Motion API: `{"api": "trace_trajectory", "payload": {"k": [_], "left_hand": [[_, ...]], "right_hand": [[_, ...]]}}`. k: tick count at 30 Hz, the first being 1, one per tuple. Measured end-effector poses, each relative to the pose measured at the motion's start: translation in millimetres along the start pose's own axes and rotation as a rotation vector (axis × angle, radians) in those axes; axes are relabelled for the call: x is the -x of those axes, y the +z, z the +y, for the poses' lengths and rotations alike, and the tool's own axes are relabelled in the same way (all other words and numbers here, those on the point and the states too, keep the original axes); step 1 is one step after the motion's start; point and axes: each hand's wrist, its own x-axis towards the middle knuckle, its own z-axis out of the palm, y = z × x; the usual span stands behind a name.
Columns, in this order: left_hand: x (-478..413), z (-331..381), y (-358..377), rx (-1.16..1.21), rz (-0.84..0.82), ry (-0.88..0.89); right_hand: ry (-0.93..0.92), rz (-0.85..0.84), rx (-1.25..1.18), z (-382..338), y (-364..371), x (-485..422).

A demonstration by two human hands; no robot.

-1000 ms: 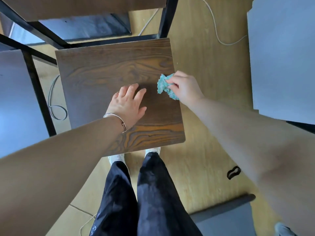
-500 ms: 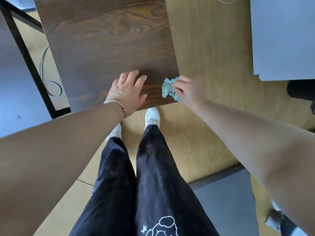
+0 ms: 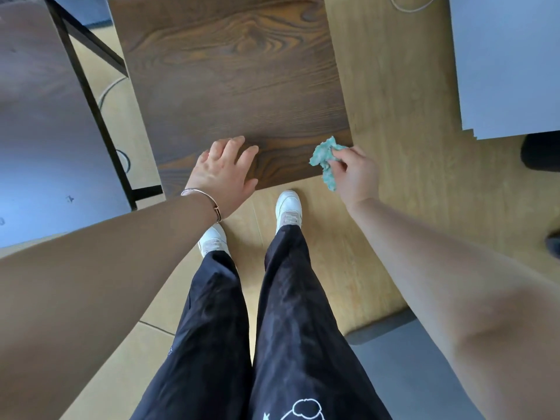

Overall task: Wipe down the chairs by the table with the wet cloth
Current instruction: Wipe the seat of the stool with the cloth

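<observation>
A dark brown wooden chair seat (image 3: 230, 86) fills the upper middle of the view. My left hand (image 3: 224, 171) lies flat on its near edge, fingers spread, a thin bracelet on the wrist. My right hand (image 3: 354, 174) pinches a crumpled turquoise cloth (image 3: 325, 160) at the seat's near right corner; the cloth hangs over the edge there, partly off the seat.
A black metal frame (image 3: 91, 95) and a grey-brown table surface (image 3: 39, 131) stand at the left. A pale grey panel (image 3: 509, 62) is at the upper right. My legs in black trousers and white shoes (image 3: 288, 207) stand on the wood floor (image 3: 400, 147). A grey mat (image 3: 403, 359) lies lower right.
The right hand has drawn the cloth from mid-seat down the right side to the near right corner. The left hand has slid toward the near edge. The view tilted down.
</observation>
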Motion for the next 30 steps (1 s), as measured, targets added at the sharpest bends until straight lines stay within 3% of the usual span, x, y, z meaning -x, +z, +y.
{"api": "trace_trajectory", "payload": {"k": [11, 30], "left_hand": [[64, -68, 18, 0.011, 0.061, -0.109], [133, -152, 36, 0.072, 0.130, -0.321]], "right_hand": [[0.075, 0.042, 0.061, -63, 36, 21], [-0.129, -0.099, -0.012, -189, 125, 51]]}}
